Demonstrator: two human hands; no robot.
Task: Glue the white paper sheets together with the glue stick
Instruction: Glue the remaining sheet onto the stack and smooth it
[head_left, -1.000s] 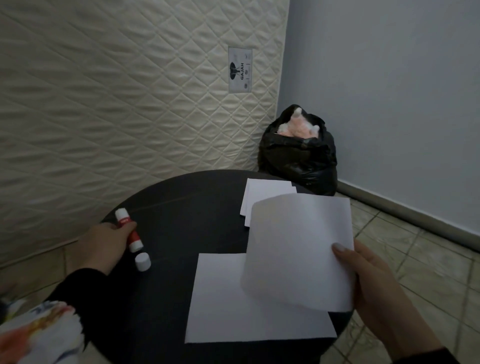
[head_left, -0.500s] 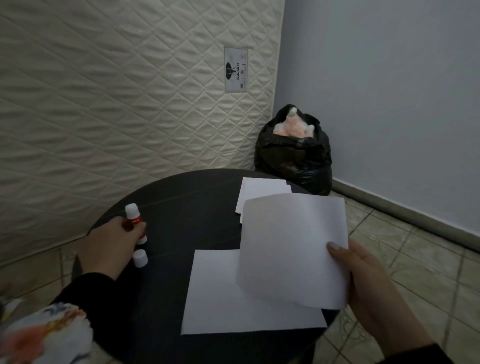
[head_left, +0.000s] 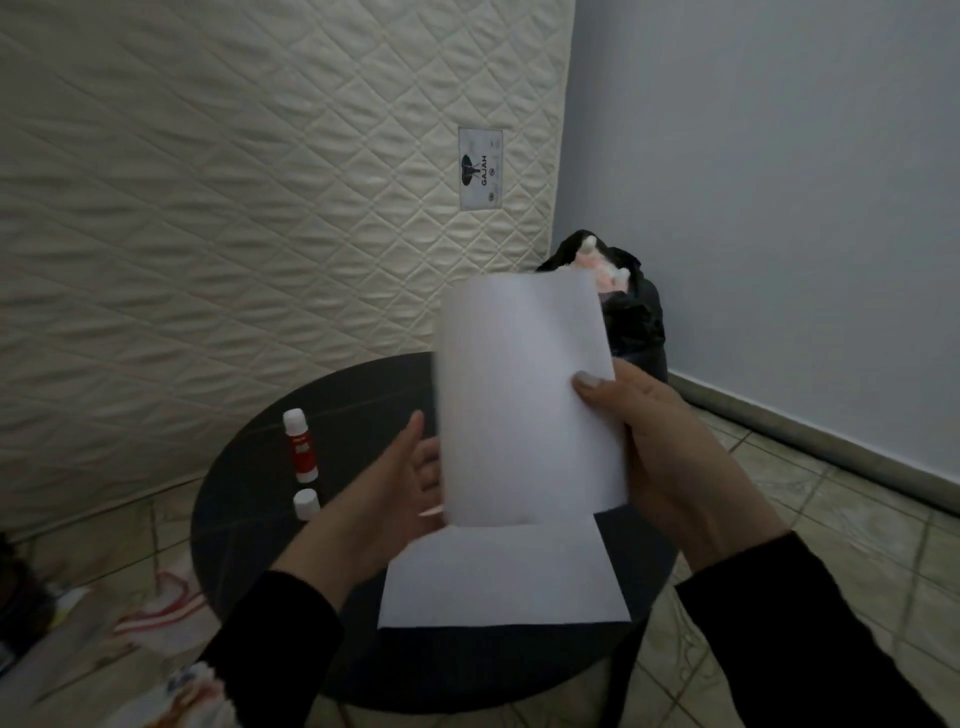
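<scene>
My right hand (head_left: 670, 447) pinches the right edge of a white paper sheet (head_left: 524, 395) and holds it upright above the round black table (head_left: 249, 499). My left hand (head_left: 395, 483) is at the sheet's left edge with fingers straight, partly hidden behind the paper. A second white sheet (head_left: 498, 577) lies flat on the table just below. The red and white glue stick (head_left: 300, 447) stands upright and uncapped on the table's left side. Its white cap (head_left: 305, 503) sits beside it.
A quilted cream mattress (head_left: 234, 182) leans against the wall behind the table. A stuffed black bag (head_left: 634, 322) stands in the corner by the blue wall. Cloth and papers (head_left: 130, 623) lie on the tiled floor at lower left.
My left hand let go of the glue stick, left it standing, and moved right to the raised sheet. My right hand lifted and turned the sheet upright, hiding the paper stack behind it.
</scene>
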